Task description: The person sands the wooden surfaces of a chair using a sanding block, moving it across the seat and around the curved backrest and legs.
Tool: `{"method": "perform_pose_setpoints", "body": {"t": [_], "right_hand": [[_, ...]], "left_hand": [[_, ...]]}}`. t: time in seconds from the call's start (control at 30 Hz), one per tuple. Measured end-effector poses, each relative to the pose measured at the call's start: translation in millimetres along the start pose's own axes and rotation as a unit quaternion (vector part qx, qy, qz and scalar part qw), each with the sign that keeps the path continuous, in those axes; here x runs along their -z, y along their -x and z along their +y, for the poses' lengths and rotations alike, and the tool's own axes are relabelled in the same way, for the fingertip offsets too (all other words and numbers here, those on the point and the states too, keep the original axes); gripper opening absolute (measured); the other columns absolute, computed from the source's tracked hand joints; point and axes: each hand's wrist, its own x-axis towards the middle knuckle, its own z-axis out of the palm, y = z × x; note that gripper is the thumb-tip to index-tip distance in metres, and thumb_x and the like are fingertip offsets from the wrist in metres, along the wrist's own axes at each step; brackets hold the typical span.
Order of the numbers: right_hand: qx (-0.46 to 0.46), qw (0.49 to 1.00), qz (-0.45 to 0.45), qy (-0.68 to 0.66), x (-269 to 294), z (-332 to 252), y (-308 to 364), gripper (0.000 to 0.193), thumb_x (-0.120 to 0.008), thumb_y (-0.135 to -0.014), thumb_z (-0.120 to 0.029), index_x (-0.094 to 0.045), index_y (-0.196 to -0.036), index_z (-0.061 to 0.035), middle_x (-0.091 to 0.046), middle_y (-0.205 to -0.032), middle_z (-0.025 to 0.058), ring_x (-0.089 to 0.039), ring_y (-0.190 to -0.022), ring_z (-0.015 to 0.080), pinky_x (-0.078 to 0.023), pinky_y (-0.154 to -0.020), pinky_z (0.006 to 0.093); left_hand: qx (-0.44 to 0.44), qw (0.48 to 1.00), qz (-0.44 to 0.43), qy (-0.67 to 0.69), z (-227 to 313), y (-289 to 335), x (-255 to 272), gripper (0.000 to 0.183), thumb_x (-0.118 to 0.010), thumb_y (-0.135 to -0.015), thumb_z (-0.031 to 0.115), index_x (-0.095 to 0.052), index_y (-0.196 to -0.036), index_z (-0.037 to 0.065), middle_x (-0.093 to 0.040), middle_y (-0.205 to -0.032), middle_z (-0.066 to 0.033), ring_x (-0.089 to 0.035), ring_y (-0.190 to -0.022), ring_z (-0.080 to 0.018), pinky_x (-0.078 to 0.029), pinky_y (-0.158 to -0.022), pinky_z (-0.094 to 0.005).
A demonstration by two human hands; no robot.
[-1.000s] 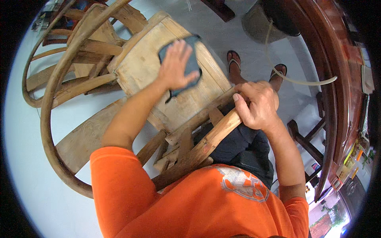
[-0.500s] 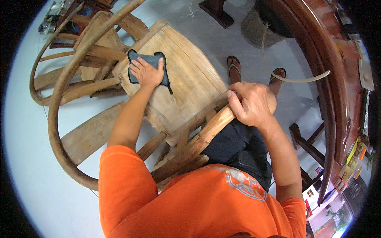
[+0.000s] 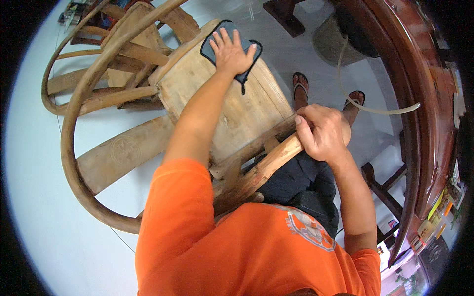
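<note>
A wooden armchair stands turned on its side-on angle before me, its pale flat seat (image 3: 239, 116) facing up. My left hand (image 3: 231, 55) lies flat with fingers spread on a grey cloth with black edging (image 3: 243, 76), pressing it against the seat near its far edge. A short black tab hangs from the cloth. My right hand (image 3: 322, 130) is wrapped round the end of the chair's near armrest (image 3: 271, 159). To the left are the chair's carved back slat (image 3: 123, 150) and its long curved top rail (image 3: 69, 143).
Another wooden chair (image 3: 136, 29) stands close behind at the upper left. A dark, glossy wooden table (image 3: 419, 74) curves along the right. Near it are a grey bucket (image 3: 331, 42) and a pale hose (image 3: 382, 111). My sandalled feet (image 3: 300, 89) are on the floor beyond the armrest.
My left hand has slid the cloth across the seat, away from the back slat toward the far edge. My right hand keeps its grip on the armrest. The whole view has shifted slightly.
</note>
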Motion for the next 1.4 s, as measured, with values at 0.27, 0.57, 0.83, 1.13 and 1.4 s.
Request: {"method": "perform_pose_setpoints", "body": {"t": [0.27,0.57,0.83,1.13,1.4], "right_hand": [[-0.023,1.000,-0.002,0.017,8.3,5.6,6.1,0.026,-0.066,-0.089,-0.026,-0.066,-0.077,-0.0024,-0.064,-0.073,0.0187,-0.064,-0.069,0.0400,-0.051,-0.064,0.0496],[-0.032,0.999,0.011,0.004,0.3,1.7,3.8,0.031,-0.065,-0.091,-0.030,-0.068,-0.078,-0.0018,-0.066,-0.073,0.0190,-0.066,-0.070,0.0406,-0.052,-0.063,0.0508],[-0.016,0.999,0.015,-0.027,-2.7,-0.7,3.1,0.025,-0.066,-0.088,-0.025,-0.069,-0.081,-0.0016,-0.066,-0.075,0.0193,-0.066,-0.070,0.0407,-0.052,-0.064,0.0498],[-0.005,1.000,0.022,-0.015,0.5,3.9,0.8,0.021,-0.066,-0.088,-0.021,-0.069,-0.083,-0.0005,-0.064,-0.074,0.0198,-0.064,-0.068,0.0402,-0.050,-0.063,0.0478],[-0.015,1.000,0.014,-0.010,2.7,-0.1,0.3,0.020,-0.066,-0.088,-0.020,-0.070,-0.084,-0.0009,-0.065,-0.075,0.0168,-0.065,-0.067,0.0373,-0.051,-0.063,0.0456]], "left_hand": [[0.212,0.971,-0.063,-0.087,-82.5,59.2,35.9,0.110,-0.040,-0.096,0.075,-0.025,-0.156,-0.015,-0.021,-0.163,-0.0397,-0.018,-0.154,-0.0526,-0.009,-0.127,-0.0573],[0.429,0.900,-0.066,-0.048,-96.1,38.9,50.5,0.117,-0.038,-0.094,0.074,-0.016,-0.155,-0.023,-0.014,-0.161,-0.0459,-0.011,-0.154,-0.0570,-0.007,-0.126,-0.0617],[0.251,0.956,0.075,-0.128,-64.1,26.6,16.8,0.115,-0.041,-0.091,0.080,-0.038,-0.146,-0.021,-0.035,-0.150,-0.0428,-0.033,-0.141,-0.0545,-0.017,-0.119,-0.0656],[0.050,0.999,0.011,-0.013,-11.6,0.6,25.0,0.112,-0.056,-0.085,0.078,-0.044,-0.140,-0.019,-0.040,-0.148,-0.0371,-0.036,-0.139,-0.0470,-0.022,-0.120,-0.0570],[-0.150,0.988,0.028,-0.018,-83.7,21.2,51.7,0.092,-0.055,-0.094,0.072,-0.047,-0.148,-0.003,-0.044,-0.153,-0.0216,-0.038,-0.141,-0.0387,-0.032,-0.117,-0.0503]]}}
